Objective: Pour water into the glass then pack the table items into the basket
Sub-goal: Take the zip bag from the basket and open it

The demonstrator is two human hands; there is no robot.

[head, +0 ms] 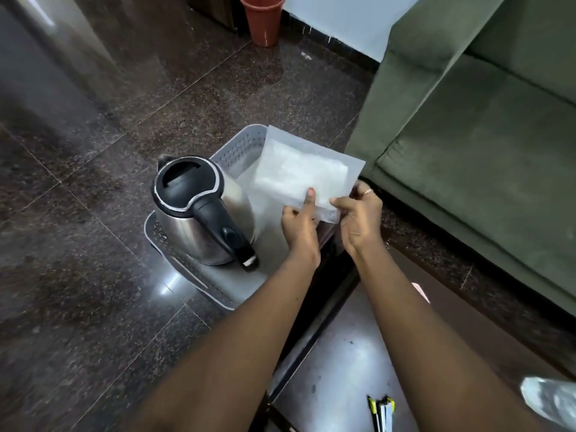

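A grey perforated basket [240,145] stands on the dark floor beside the table. Inside it, on the left, sits a steel kettle [202,219] with a black lid and handle. Both hands hold a translucent white pouch [305,169] over the basket's right half. My left hand [300,226] pinches the pouch's near edge with the thumb on top. My right hand [358,216], with a ring on one finger, grips the same edge from the right. No glass is in view.
A dark glossy table [343,363] lies under my arms, with a yellow-black tool [381,413] and a clear plastic thing [551,400] at the bottom right. A green sofa [483,135] fills the right. A terracotta bin [263,17] stands at the far wall.
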